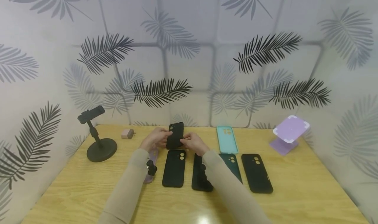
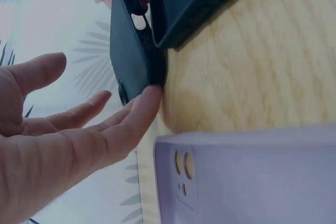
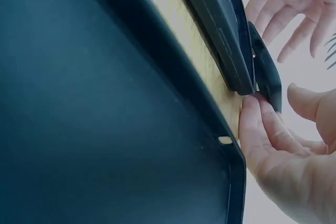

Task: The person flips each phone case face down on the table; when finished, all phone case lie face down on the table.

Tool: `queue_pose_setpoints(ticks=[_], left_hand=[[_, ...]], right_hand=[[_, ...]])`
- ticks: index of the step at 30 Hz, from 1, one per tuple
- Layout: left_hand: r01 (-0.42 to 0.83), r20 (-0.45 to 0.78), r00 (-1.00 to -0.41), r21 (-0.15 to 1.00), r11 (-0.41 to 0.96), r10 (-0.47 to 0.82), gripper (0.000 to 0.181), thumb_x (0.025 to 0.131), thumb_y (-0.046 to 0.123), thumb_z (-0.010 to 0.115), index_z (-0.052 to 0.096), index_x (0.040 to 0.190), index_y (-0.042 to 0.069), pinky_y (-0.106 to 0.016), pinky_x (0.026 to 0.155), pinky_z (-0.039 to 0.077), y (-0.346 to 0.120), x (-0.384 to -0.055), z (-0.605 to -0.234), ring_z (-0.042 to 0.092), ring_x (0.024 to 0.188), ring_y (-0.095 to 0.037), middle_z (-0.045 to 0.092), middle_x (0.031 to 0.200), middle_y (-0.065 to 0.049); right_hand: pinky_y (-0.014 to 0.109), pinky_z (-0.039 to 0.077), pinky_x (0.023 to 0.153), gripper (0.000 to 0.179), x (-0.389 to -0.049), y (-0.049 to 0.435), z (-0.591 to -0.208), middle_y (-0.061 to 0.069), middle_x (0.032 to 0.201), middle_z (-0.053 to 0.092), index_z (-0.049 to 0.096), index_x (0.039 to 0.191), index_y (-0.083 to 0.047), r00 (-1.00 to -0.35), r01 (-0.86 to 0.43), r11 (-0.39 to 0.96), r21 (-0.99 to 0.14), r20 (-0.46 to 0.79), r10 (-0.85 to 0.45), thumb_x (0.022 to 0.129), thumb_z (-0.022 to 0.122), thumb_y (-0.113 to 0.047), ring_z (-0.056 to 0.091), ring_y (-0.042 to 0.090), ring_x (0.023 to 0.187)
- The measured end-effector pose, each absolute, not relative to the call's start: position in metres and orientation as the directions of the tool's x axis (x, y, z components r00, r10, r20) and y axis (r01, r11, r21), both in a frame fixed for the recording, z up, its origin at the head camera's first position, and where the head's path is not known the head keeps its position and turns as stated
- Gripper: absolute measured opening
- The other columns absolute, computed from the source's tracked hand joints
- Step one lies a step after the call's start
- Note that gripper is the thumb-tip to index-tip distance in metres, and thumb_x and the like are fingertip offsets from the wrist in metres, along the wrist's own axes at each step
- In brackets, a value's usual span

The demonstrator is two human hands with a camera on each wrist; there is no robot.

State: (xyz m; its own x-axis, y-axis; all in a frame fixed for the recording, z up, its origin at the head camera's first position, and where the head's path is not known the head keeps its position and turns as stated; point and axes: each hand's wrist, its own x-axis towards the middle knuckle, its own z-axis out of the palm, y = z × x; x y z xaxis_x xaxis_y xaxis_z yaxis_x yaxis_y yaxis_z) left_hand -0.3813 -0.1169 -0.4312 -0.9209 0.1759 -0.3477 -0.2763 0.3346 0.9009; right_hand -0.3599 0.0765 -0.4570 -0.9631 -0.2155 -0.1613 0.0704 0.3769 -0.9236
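Note:
A black phone case [image 1: 176,136] stands tilted near the back of the table, between both hands. My left hand [image 1: 156,138] is at its left edge; in the left wrist view a fairly straight finger [image 2: 142,114] touches the case [image 2: 131,51] while the thumb stays apart. At the lower right side is my right hand [image 1: 195,143]. The right wrist view has its fingertips [image 3: 252,111] against the case's edge, thumb clear of it. Another black phone case [image 1: 174,170] lies just in front. A lilac phone case [image 1: 153,155] is partly hidden by the left forearm.
Right of centre lie a turquoise case [image 1: 227,140], a dark teal case [image 1: 233,165] and black cases, one [image 1: 199,178] partly under my right forearm. A black phone stand [image 1: 100,148] and pink charger plug [image 1: 127,133] are left; a purple stand [image 1: 290,129] is right. Behind rises a patterned wall.

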Motion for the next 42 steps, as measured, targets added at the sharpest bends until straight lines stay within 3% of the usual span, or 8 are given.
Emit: queue_pose_setpoints(ticks=[9,17,22,31,36,39,42], left_hand=[[-0.304,-0.381,-0.912,0.875,0.377,0.149,0.054,0.102,0.029,0.054,0.040,0.145,0.000,-0.048,0.107,0.046,-0.129,-0.381,-0.433,0.042,0.137,-0.038,0.041,0.150,-0.021],[-0.291,-0.370,-0.909,0.892,0.345,0.191,0.050,0.103,0.018,0.048,0.037,0.147,-0.004,-0.046,0.106,0.048,-0.136,-0.381,-0.436,0.042,0.136,-0.039,0.039,0.150,-0.023],[-0.270,-0.351,-0.913,0.902,0.337,0.208,0.048,0.100,0.005,0.047,0.037,0.147,-0.005,-0.045,0.104,0.049,-0.140,-0.381,-0.439,0.044,0.134,-0.038,0.040,0.148,-0.024],[-0.190,-0.287,-0.917,0.925,0.330,0.277,0.049,0.100,0.007,0.050,0.038,0.146,-0.005,-0.048,0.102,0.050,-0.160,-0.373,-0.435,0.053,0.128,-0.040,0.047,0.142,-0.030],[-0.125,-0.247,-0.903,0.934,0.333,0.353,0.049,0.101,0.010,0.051,0.037,0.146,-0.005,-0.043,0.098,0.053,-0.183,-0.365,-0.428,0.060,0.118,-0.036,0.054,0.134,-0.028],[-0.081,-0.231,-0.889,0.929,0.361,0.395,0.047,0.102,0.013,0.051,0.039,0.144,-0.005,-0.038,0.093,0.055,-0.196,-0.360,-0.426,0.062,0.115,-0.034,0.060,0.126,-0.024],[-0.048,-0.218,-0.881,0.925,0.378,0.421,0.045,0.102,0.014,0.052,0.042,0.141,-0.007,-0.037,0.091,0.055,-0.207,-0.354,-0.425,0.061,0.114,-0.034,0.061,0.122,-0.024]], right_hand=[[0.044,0.048,0.105,0.038,-0.362,0.081,-0.459,0.019,0.131,0.060,0.054,0.136,0.003,-0.919,-0.009,0.443,-0.896,-0.167,-0.356,0.103,0.050,-0.015,0.058,0.029,0.118],[0.048,0.041,0.111,0.044,-0.359,0.080,-0.459,0.022,0.143,0.051,0.044,0.144,0.004,-0.896,0.004,0.464,-0.886,-0.208,-0.391,0.104,0.045,-0.014,0.051,0.036,0.129],[0.048,0.041,0.112,0.044,-0.359,0.080,-0.459,0.023,0.145,0.049,0.041,0.145,0.005,-0.892,0.003,0.447,-0.895,-0.205,-0.404,0.104,0.044,-0.012,0.049,0.037,0.131],[0.045,0.047,0.106,0.040,-0.356,0.082,-0.457,0.022,0.143,0.051,0.048,0.141,0.004,-0.911,-0.018,0.372,-0.928,-0.138,-0.388,0.103,0.047,-0.007,0.051,0.035,0.130],[0.039,0.056,0.091,0.035,-0.351,0.075,-0.451,0.020,0.130,0.062,0.056,0.134,0.003,-0.901,-0.066,0.348,-0.935,-0.094,-0.423,0.101,0.053,-0.009,0.064,0.026,0.111],[0.034,0.059,0.078,0.034,-0.346,0.068,-0.448,0.021,0.117,0.068,0.059,0.130,0.004,-0.863,-0.071,0.334,-0.940,-0.111,-0.494,0.099,0.057,-0.010,0.067,0.019,0.090],[0.030,0.059,0.072,0.035,-0.339,0.059,-0.446,0.023,0.112,0.069,0.059,0.130,0.004,-0.805,-0.038,0.319,-0.947,-0.160,-0.572,0.098,0.059,-0.009,0.067,0.015,0.082]])
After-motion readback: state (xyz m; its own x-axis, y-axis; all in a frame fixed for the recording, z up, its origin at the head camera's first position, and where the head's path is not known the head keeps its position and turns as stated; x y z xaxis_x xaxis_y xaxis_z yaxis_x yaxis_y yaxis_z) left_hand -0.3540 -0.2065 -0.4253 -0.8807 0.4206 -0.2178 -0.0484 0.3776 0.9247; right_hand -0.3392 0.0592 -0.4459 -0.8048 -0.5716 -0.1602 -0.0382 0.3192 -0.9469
